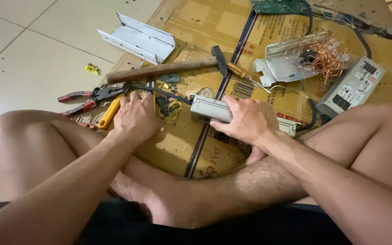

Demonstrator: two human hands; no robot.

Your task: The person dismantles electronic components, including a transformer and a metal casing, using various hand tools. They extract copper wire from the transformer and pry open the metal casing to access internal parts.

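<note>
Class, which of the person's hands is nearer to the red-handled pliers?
Left. The left hand lies just right of the red-handled pliers; the right hand grips the grey metal box farther right.

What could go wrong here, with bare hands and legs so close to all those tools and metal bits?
1. The right hand grips a grey metal box on the cardboard; its edges might cut.
2. The left hand rests by a black cable and pliers, so fingers could get nicked or pinched.
3. Loose copper wire and bent metal covers lie near bare legs and could scratch.
</note>
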